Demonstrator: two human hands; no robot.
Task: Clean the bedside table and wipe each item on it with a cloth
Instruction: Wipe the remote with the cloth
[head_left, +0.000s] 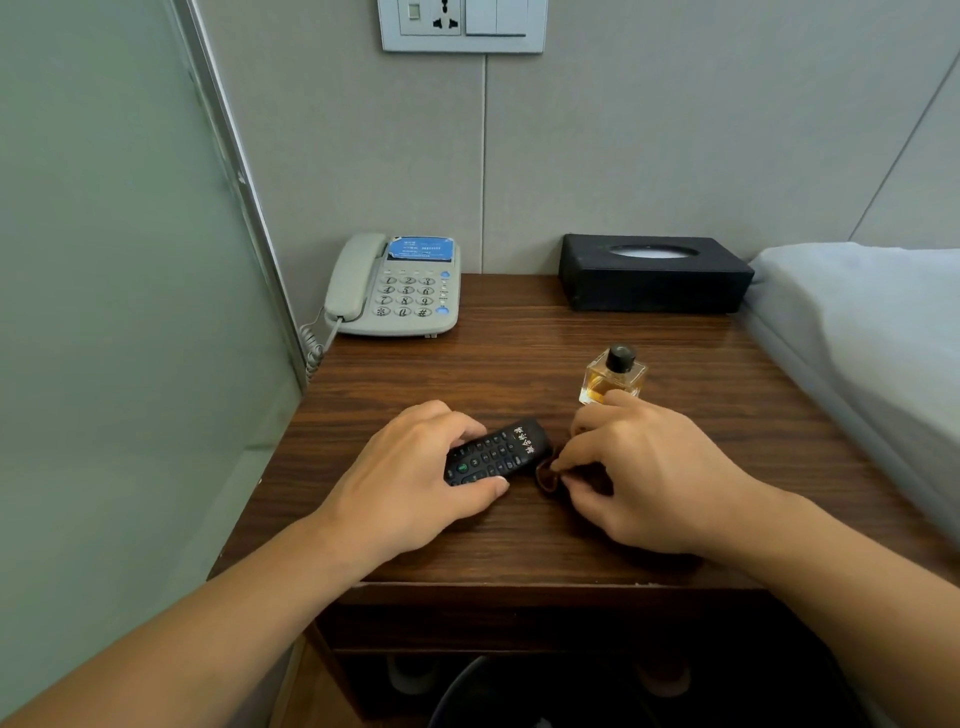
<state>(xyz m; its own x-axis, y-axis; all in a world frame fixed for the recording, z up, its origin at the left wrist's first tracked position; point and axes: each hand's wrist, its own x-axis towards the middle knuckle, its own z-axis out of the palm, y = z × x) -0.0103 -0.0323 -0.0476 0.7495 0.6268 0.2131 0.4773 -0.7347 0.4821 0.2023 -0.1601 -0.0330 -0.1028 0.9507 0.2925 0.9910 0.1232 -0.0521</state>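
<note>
Two hands work at the front of the worktop (519, 545): our left hand (410, 483) grips the black remote control (496, 451), fingers and thumb curled round its near end, while our right hand (649, 478) pinches a small brown cloth (548, 475) just beside the remote's far end. We judge the wipe goes best with the remote held steady and the cloth drawn along its length. The perfume bottle (613, 374) stands close behind our right knuckles — easily tipped. Open room lies mid-worktop, ahead of the telephone (400, 291) and tissue box (654, 275).
</note>
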